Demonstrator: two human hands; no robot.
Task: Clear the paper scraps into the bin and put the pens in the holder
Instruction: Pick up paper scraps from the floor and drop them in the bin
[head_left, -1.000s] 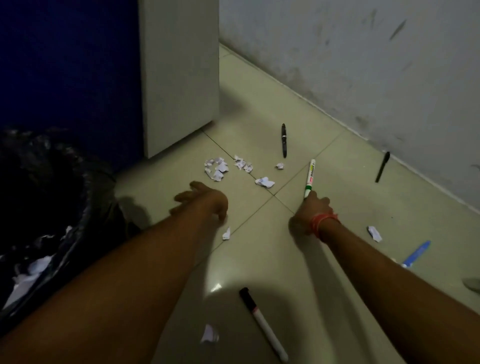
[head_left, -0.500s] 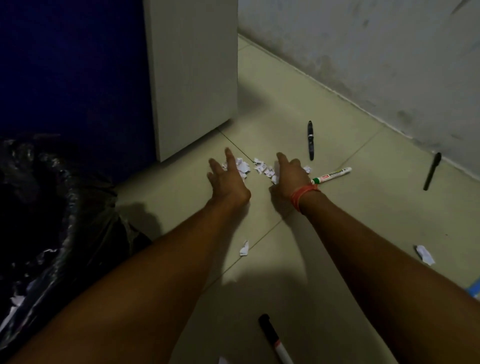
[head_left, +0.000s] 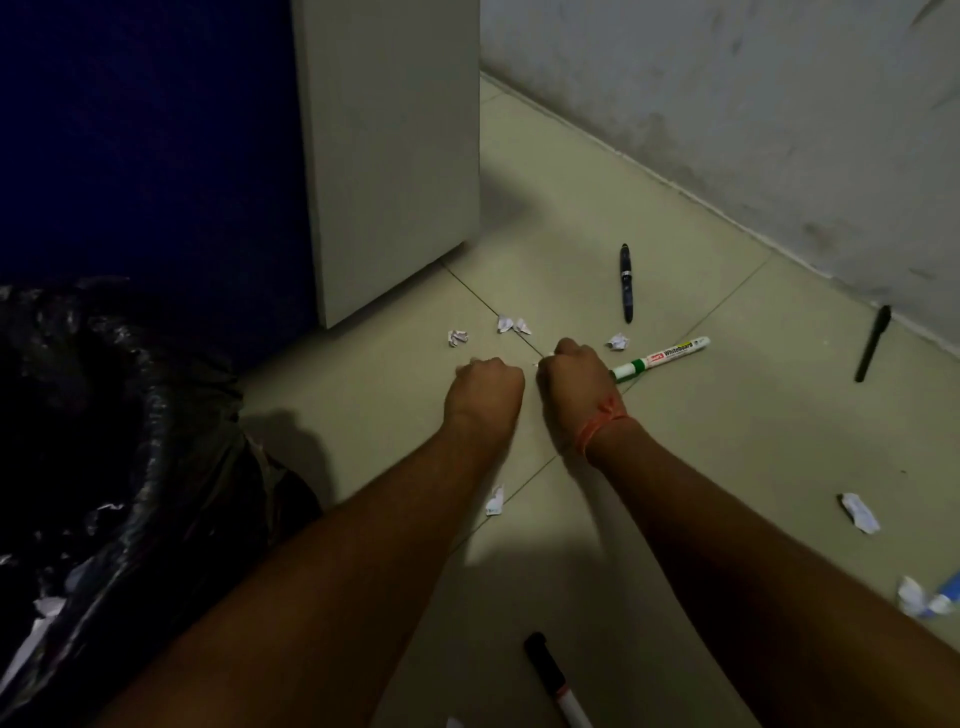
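Bare forearms, one wrist band

No sleeves showed; the right hand (head_left: 574, 376) wore a thin orange-red thread band (head_left: 602, 426) at its wrist.

I take this for a dim corner of an office or storeroom: pale tiled floor (head_left: 675, 493), a scuffed grey wall (head_left: 727, 130), a plain cabinet (head_left: 389, 156) against a dark blue panel (head_left: 145, 130), a whiteboard marker (head_left: 662, 357) and a black-lined bin (head_left: 104, 441).
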